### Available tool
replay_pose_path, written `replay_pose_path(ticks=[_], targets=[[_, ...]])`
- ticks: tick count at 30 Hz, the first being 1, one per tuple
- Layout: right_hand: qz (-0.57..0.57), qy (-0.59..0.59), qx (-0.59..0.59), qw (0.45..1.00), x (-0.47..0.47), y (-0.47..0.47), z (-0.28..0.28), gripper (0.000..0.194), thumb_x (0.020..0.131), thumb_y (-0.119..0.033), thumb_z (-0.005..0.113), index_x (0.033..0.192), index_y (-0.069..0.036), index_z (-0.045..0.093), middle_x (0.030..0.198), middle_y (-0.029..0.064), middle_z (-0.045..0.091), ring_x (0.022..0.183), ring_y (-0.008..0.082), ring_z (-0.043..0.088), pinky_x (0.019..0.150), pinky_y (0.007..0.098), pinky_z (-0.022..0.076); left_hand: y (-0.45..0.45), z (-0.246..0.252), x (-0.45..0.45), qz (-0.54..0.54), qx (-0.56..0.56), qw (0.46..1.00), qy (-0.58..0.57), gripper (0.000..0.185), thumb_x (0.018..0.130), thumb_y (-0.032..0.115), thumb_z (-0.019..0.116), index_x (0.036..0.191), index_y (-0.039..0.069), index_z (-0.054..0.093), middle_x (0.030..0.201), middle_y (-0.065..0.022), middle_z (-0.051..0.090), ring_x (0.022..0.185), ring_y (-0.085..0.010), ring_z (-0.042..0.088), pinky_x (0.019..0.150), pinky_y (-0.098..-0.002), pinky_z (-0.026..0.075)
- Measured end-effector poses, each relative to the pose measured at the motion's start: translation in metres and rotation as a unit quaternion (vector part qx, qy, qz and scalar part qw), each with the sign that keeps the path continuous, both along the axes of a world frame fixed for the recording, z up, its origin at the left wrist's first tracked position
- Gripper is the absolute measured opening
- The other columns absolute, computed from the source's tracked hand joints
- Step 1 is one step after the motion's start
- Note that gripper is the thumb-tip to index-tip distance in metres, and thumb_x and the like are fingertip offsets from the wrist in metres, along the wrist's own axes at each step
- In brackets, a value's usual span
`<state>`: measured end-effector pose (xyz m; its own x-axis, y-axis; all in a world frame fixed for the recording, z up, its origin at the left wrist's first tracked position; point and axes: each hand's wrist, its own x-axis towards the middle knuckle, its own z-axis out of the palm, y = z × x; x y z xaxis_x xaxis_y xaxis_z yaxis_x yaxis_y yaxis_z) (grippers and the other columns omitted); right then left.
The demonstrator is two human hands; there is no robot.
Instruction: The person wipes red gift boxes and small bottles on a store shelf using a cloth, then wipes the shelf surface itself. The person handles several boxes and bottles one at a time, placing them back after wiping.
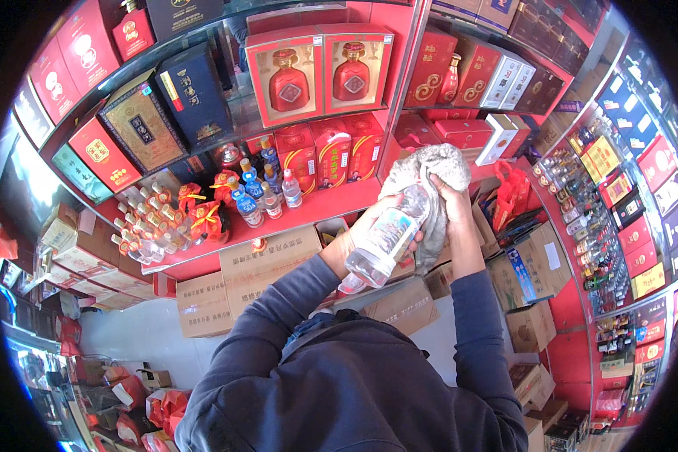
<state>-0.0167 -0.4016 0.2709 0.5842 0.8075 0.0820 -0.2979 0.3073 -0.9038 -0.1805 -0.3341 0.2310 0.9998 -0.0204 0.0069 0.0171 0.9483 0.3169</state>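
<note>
A large clear bottle (389, 237) with a picture label lies tilted in my left hand (367, 226), its base towards my body. My right hand (451, 200) grips a grey-white cloth (429, 164) wrapped about the bottle's upper end, so that end is mostly hidden. The cloth hangs down beside the bottle. Under the bottle's base shows another clear, pinkish object (351, 284), too hidden to name. To the left, on a red shelf (294, 219), stand blue-labelled bottles (247, 206) and a small pink-capped bottle (291, 189).
Many small clear bottles (158, 223) crowd the shelf's left end. Boxed liquor (321, 76) fills glass shelves ahead. Cardboard boxes (268, 265) stand below the red shelf and at my right. Red bags (511, 189) hang at the right, near a curved display of bottles (587, 226).
</note>
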Motion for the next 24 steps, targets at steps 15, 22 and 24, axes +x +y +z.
replay_pose_path(ticks=[15, 22, 24], targets=[[-0.048, 0.105, 0.034, 0.993, 0.008, 0.003, -0.045, 0.032, 0.085, -0.013, 0.060, 0.115, -0.002, 0.054, 0.109, 0.0070, 0.059, 0.098, 0.0185, 0.057, 0.085, 0.0330, 0.0458, 0.015, -0.002, -0.003, 0.137, 0.027, 0.988, 0.063, 0.044, 0.083, 0.040, 0.060, 0.104, 0.002, 0.055, 0.086, -0.0189, 0.064, 0.069, -0.0281, 0.065, 0.057, -0.0401, 0.055], [-0.032, 0.138, 0.111, 0.984, 0.009, -0.008, -0.026, 0.046, 0.087, -0.036, 0.058, 0.120, -0.005, 0.050, 0.114, 0.0078, 0.056, 0.103, 0.0223, 0.054, 0.090, 0.0379, 0.0433, 0.016, -0.010, -0.019, 0.040, 0.256, 0.966, -0.006, 0.054, 0.078, 0.038, 0.066, 0.114, 0.001, 0.051, 0.095, -0.0140, 0.063, 0.083, -0.0212, 0.063, 0.074, -0.0326, 0.052], [-0.055, 0.153, 0.121, 0.979, 0.014, -0.007, -0.017, 0.051, 0.087, -0.039, 0.057, 0.123, -0.005, 0.048, 0.117, 0.0088, 0.055, 0.107, 0.0237, 0.053, 0.093, 0.0390, 0.0418, 0.015, -0.009, -0.025, 0.022, 0.278, 0.959, -0.050, 0.067, 0.069, 0.034, 0.074, 0.120, 0.000, 0.046, 0.099, -0.0138, 0.061, 0.090, -0.0207, 0.061, 0.079, -0.0326, 0.049]])
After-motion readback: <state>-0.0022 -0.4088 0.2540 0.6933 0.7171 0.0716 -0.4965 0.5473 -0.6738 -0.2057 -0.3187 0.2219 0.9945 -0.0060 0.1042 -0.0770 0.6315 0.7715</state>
